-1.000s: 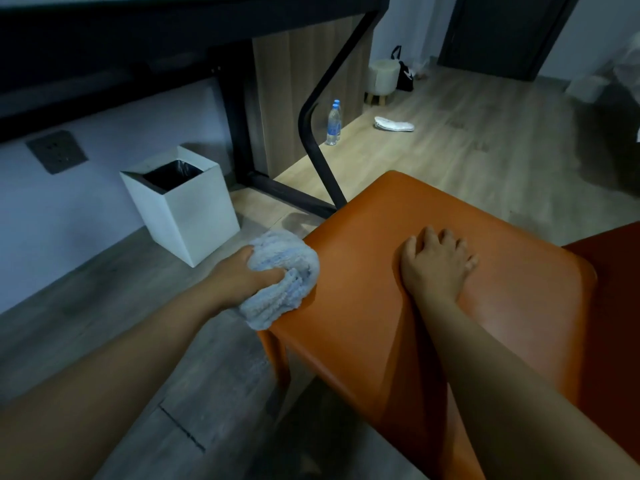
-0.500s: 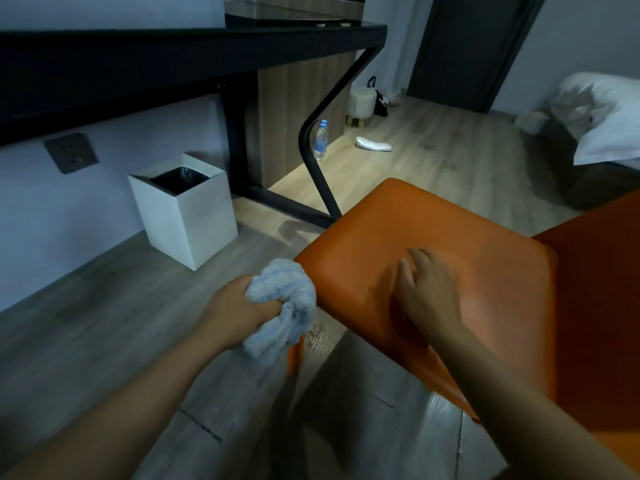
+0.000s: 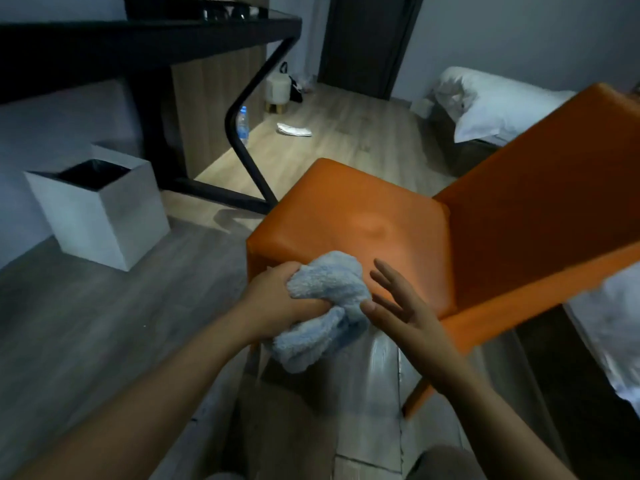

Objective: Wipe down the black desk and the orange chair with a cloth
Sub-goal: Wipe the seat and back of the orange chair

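While my left hand (image 3: 277, 299) keeps its grip closed around the bunched light-blue cloth (image 3: 323, 310), the cloth sits at the near front edge of the orange chair (image 3: 349, 216), its upper part over the seat and its lower folds hanging below my fist, in front of the seat edge. Whether the cloth presses on the seat surface I cannot tell from this angle.

My right hand (image 3: 401, 306) is beside the cloth on its right, grip spread, palm turned toward the cloth, fingers (image 3: 384, 275) apart and holding nothing. The thumb tip is just beside the cloth; contact uncertain. The hand is above the near right part of the seat.

Chair: seat shows a shallow dent near its middle. The backrest rises to the right and appears tilted in this wide view. One orange leg (image 3: 415, 400) visible below my right forearm.

The black table (image 3: 149, 39) is well apart, upper left, with its bent black leg (image 3: 249, 157) coming down to the wooden floor (image 3: 86, 323). A white square bin (image 3: 100, 216) with a dark liner stands under it by the wall. Near the table leg: a clear plastic bottle (image 3: 243, 124). Further on the floor: a small white item (image 3: 294, 129), unidentified. White bedding (image 3: 491, 105) lies behind the backrest.
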{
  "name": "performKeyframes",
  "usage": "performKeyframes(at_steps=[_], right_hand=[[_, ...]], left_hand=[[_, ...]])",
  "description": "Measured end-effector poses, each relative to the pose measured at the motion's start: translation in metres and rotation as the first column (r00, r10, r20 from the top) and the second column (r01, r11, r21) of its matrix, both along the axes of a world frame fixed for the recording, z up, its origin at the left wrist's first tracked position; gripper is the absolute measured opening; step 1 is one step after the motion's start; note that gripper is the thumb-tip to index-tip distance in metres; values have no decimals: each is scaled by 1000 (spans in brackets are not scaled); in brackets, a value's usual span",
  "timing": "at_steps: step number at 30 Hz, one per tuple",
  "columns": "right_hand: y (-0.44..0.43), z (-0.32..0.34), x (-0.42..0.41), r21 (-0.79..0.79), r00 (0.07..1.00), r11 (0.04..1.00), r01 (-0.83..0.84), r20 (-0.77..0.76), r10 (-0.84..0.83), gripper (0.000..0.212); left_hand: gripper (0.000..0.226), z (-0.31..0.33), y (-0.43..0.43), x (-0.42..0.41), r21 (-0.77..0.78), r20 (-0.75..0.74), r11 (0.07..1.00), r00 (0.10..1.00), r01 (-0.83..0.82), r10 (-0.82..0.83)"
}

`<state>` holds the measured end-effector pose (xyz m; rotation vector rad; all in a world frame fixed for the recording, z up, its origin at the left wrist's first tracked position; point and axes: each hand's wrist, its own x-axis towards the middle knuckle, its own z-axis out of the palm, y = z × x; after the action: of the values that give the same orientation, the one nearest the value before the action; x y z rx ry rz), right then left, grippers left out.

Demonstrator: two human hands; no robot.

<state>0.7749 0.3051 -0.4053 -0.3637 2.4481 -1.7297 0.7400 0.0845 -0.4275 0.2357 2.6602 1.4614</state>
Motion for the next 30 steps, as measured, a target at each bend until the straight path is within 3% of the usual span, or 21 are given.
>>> performKeyframes(at_steps=[5,10,13,17,23,26,28,30], right_hand=[[32,5,43,-189,999,981,35,-32,-41,56],[75,25,63,-387,996,918,88,9,-92,43],[105,33,71,-433,991,893,124,12,-132,43],[148,36,81,-429,991,899,88,-52,-122,58],[222,37,82,-391,925,885,254,-168,-340,49],[258,42,77,-403,850,856,323,-274,-450,44],[279,51,71,-411,769,826,386,-352,-534,39],[296,64,61,-414,690,799,437,-415,-592,34]], left_hand=[[34,35,43,28,165,38,949,960,268,-278],[69,70,91,51,321,121,869,894,375,-431],[79,79,121,58,380,180,838,857,392,-483],[68,82,177,64,393,108,852,902,347,-418],[64,80,256,64,437,41,814,895,383,-443],[59,80,280,59,330,-48,875,932,354,-359],[62,80,289,51,270,-91,926,964,264,-249],[51,80,294,43,198,-153,963,976,181,-152]])
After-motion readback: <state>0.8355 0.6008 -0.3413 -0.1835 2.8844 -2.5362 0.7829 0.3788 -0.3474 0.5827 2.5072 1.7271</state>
